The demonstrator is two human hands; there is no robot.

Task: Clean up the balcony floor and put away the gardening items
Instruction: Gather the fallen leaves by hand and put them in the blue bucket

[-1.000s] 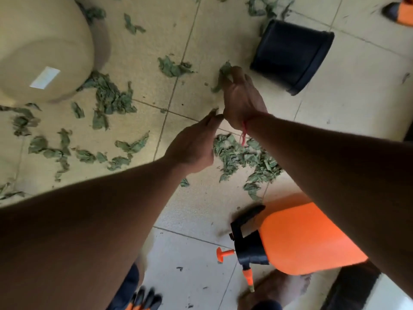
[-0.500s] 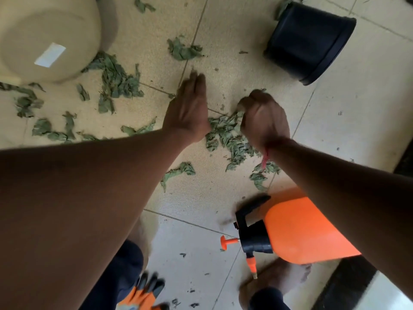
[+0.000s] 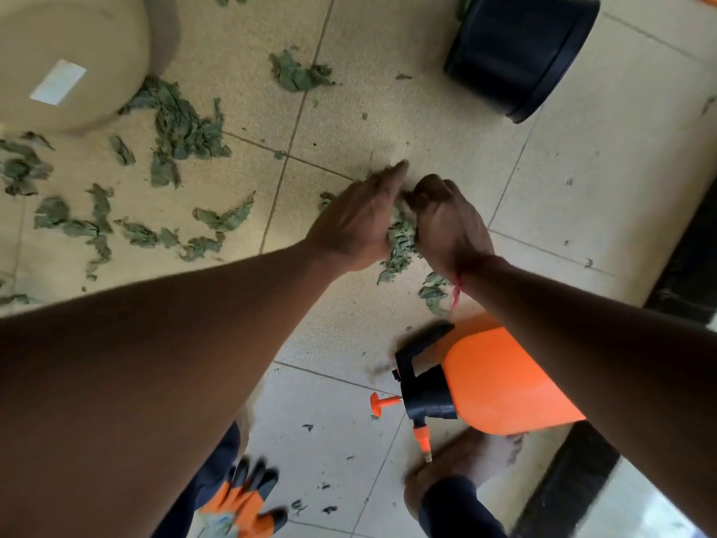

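On my feed I see a bare foot [image 3: 477, 456] at the bottom of the view, toes pointing right. A dark blue trouser leg [image 3: 450, 506] sits just below it and a second trouser leg [image 3: 217, 467] is further left (both rather blurred). A black strip [image 3: 694, 242] runs along the right edge, and another black band [image 3: 570, 483] lies at the lower right, touching a pale glossy surface [image 3: 640, 510] that I cannot identify. A thin red thread [image 3: 457, 293] dangles near the middle.
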